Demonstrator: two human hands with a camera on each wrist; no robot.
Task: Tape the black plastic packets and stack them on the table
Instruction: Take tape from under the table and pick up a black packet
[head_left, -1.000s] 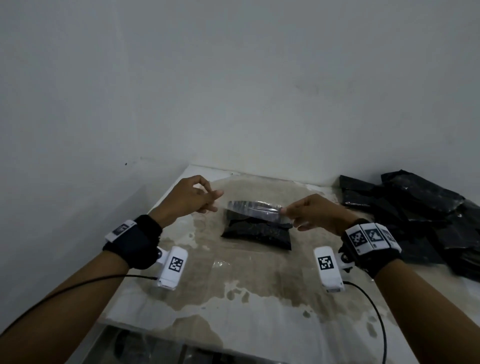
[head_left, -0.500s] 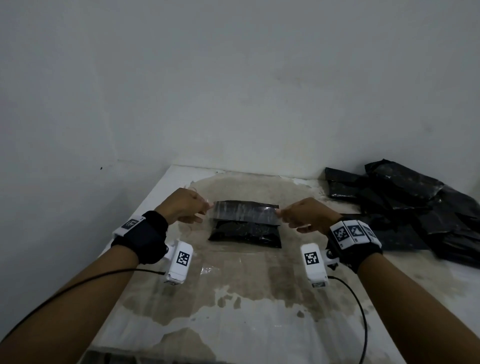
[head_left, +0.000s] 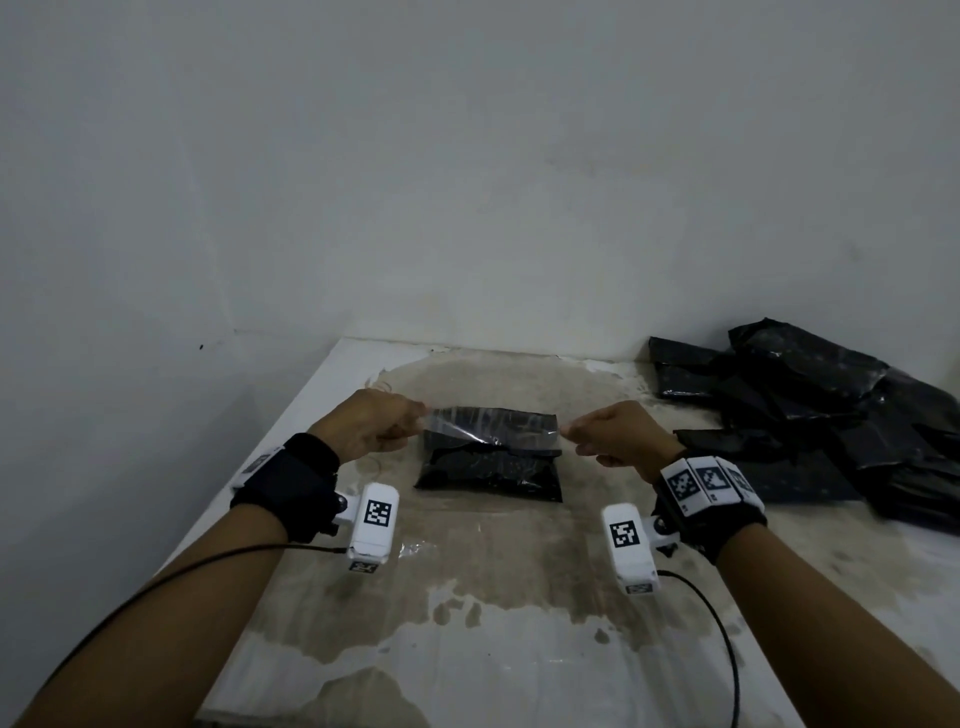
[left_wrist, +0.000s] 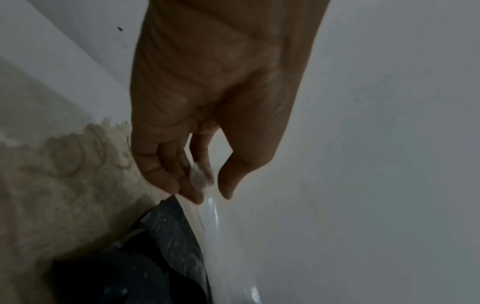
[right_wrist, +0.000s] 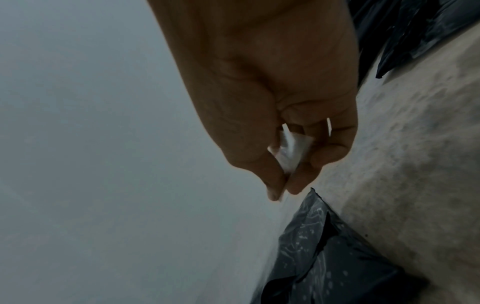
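in the head view we see our left hand (head_left: 363, 428) and our right hand (head_left: 621, 441) holding a strip of clear sticky tape (head_left: 488, 427) stretched flat between them. each hand pinches one end of it. the tape is over the far part of a flat black plastic packet (head_left: 488, 467), which lies on the stained white table (head_left: 467, 623) between our hands. we cannot tell if the tape touches the packet. a loose pile of more black plastic packets (head_left: 810, 415) sits on the right side of the table, near the grey wall (head_left: 467, 156).

in the left wrist view the left hand (left_wrist: 207, 92) has its fingers (left_wrist: 166, 174) curled, and they and the thumb nip the crumpled end of the tape (left_wrist: 207, 205). the black packet (left_wrist: 155, 257) is just below.

in the right wrist view the right hand (right_wrist: 272, 92) squeezes the other tape end (right_wrist: 291, 152) between thumb and fingers. the corner of the black packet (right_wrist: 324, 246) is just under the fingertips. part of the pile (right_wrist: 402, 30) shows at the top right.
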